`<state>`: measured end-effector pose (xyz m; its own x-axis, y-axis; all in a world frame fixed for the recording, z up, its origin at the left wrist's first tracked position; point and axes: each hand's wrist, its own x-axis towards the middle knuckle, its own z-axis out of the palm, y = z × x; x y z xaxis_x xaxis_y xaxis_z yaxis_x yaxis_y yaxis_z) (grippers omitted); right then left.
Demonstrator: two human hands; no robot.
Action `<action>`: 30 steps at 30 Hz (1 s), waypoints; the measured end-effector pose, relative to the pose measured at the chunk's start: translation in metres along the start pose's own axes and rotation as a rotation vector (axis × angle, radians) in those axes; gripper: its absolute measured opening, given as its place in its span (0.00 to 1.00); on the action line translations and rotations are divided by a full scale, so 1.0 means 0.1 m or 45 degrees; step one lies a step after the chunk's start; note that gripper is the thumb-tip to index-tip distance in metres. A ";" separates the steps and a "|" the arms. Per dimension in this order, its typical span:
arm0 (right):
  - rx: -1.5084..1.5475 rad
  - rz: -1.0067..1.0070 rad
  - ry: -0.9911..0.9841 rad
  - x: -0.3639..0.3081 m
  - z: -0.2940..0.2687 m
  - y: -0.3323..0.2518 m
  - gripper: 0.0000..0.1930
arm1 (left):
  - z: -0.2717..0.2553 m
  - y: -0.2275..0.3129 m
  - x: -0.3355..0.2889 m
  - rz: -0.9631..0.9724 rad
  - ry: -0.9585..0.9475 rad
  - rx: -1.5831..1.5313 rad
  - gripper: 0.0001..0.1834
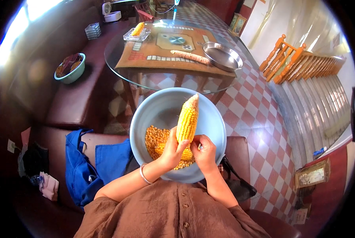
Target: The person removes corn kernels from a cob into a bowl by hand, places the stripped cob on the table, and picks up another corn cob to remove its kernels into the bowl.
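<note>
An ear of corn (pixel 187 119), full of yellow kernels with a pale tip, points upward over a light blue basin (pixel 215 119). My left hand (pixel 170 152) is wrapped round its lower part. Close beside the ear's lower end is my right hand (pixel 206 154), its fingers curled in; a small pale glint shows at the fingertips, and what it is I cannot make out. Loose corn kernels (pixel 155 137) lie in the basin's left and near part. Another ear (pixel 186 155) seems to rest among them, partly hidden by my hands.
Beyond the basin stands a glass table (pixel 118 59) bearing a stripped cob (pixel 191 57), a round metal pan (pixel 225 59) and a glass dish (pixel 145 35) with an ear of corn on it. Blue cloth (pixel 114 156) lies left on the sofa, near a small green basin (pixel 75 73).
</note>
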<state>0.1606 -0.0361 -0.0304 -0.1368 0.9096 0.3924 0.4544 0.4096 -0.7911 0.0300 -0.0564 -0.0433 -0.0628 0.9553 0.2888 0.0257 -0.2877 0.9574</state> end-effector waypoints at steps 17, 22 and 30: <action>1.006 0.513 -0.228 0.05 -0.07 0.30 0.21 | -0.07 0.08 0.04 -0.838 0.059 -1.130 0.28; 1.601 0.738 -0.608 0.16 0.10 0.04 0.33 | -0.08 0.06 0.02 -0.891 -0.293 -1.202 0.29; 1.613 0.750 -0.204 0.03 0.21 0.27 0.27 | -0.06 0.06 0.00 -0.179 -0.324 0.250 0.30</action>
<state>0.1538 -0.0208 -0.0609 -0.3434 0.9303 -0.1291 -0.5993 -0.3229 -0.7326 0.0243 -0.0588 -0.0373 0.1704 0.9781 0.1198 0.2272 -0.1573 0.9611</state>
